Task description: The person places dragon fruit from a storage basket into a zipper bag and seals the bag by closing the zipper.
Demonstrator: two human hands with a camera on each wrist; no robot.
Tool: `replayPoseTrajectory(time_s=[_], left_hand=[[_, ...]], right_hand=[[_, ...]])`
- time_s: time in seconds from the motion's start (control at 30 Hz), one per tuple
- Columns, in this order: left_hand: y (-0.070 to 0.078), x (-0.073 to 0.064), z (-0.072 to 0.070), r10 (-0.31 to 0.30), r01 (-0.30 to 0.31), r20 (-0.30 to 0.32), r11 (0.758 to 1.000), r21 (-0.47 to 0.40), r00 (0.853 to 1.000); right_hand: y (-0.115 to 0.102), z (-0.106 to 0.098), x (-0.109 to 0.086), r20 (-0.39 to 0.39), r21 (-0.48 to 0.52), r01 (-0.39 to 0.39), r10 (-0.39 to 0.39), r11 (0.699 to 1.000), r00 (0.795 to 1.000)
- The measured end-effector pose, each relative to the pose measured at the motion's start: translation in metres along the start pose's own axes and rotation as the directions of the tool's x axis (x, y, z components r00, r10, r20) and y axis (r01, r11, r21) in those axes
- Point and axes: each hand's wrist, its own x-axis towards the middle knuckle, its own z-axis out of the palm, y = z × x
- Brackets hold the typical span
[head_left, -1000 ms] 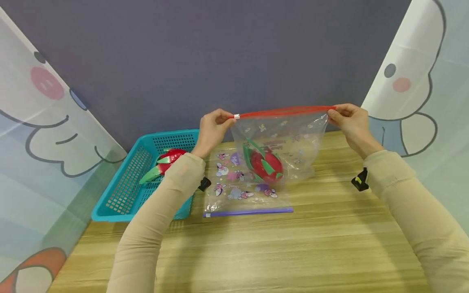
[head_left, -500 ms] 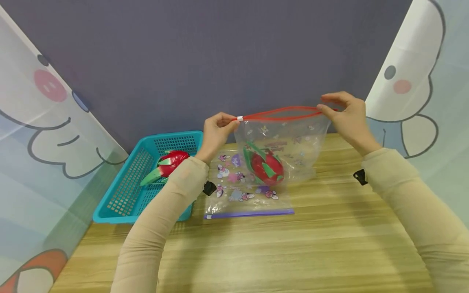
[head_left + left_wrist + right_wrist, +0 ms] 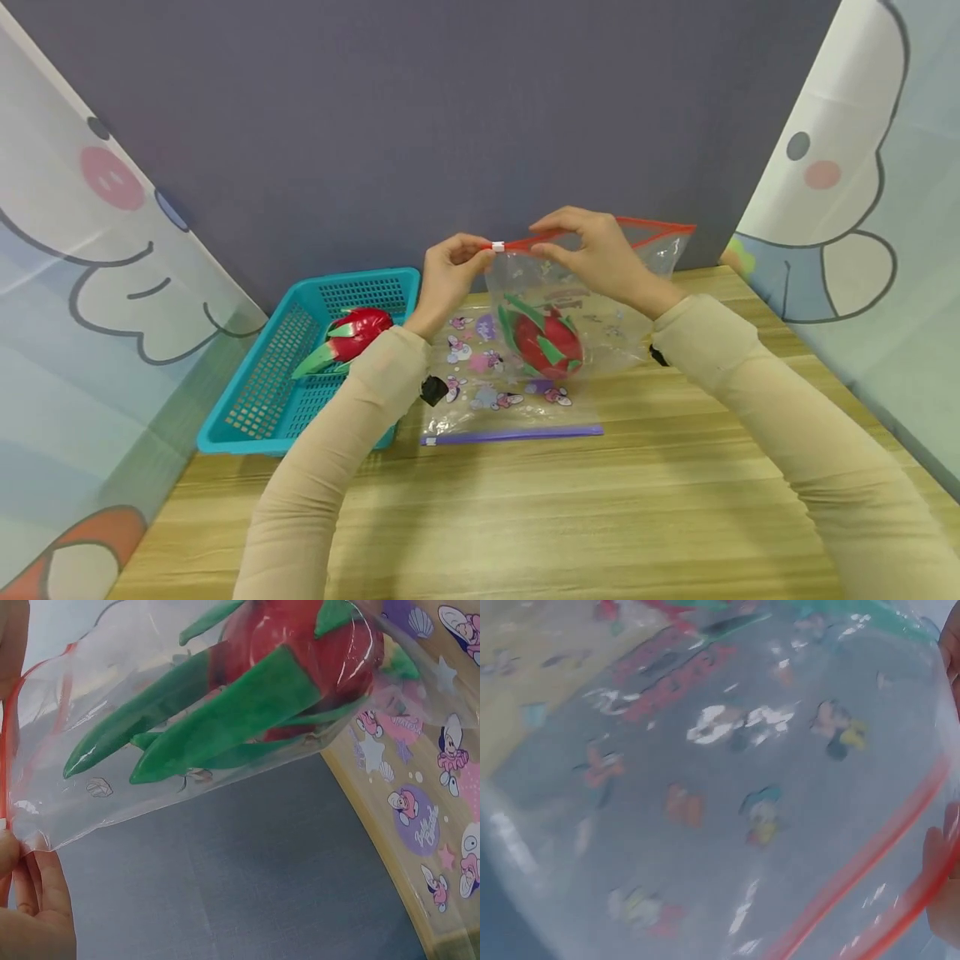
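In the head view a clear zip bag [image 3: 622, 312] with a red zip hangs above the table. Inside it is a toy-like dragon fruit [image 3: 551, 342], red with green leaf tips; its leaves [image 3: 225, 724] show large in the left wrist view. My left hand [image 3: 447, 271] pinches the bag's left top corner, by the white slider [image 3: 498, 247]. My right hand [image 3: 600, 254] straddles the zip near that slider, thumb in front and fingers behind, with a gap between the tips. To its right the red zip lips stand apart.
A second clear bag [image 3: 465, 421] with a purple zip and cartoon prints lies flat on the wooden table [image 3: 525, 517]. Left of it stands a turquoise basket [image 3: 247, 450] holding another dragon fruit [image 3: 360, 333]. A grey wall [image 3: 465, 108] rises behind.
My right hand has let go of the bag's right top corner and moved left along the zip towards the slider. The zip lips have spread apart. My left hand has kept its pinch.
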Motion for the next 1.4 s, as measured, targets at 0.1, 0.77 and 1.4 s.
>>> replayPoseTrajectory(time_s=[0.1, 0.77, 1.4], left_hand=[[0.0, -0.001, 0.003, 0.004, -0.004, 0.0, 1.0, -0.028, 1.0], [-0.004, -0.007, 0.014, 0.03, -0.033, -0.018, 0.987, -0.16, 0.999], [-0.015, 0.0, 0.018, 0.163, -0.169, -0.057, 0.974, -0.148, 0.985]], right_hand=[[-0.006, 0.009, 0.006, 0.059, -0.012, -0.011, 0.012, 1.0, 0.998], [0.002, 0.03, 0.015, 0.044, 0.067, 0.023, -0.026, 0.997, 0.999], [0.011, 0.027, 0.017, -0.023, 0.052, 0.17, -0.169, 0.984, 0.985]])
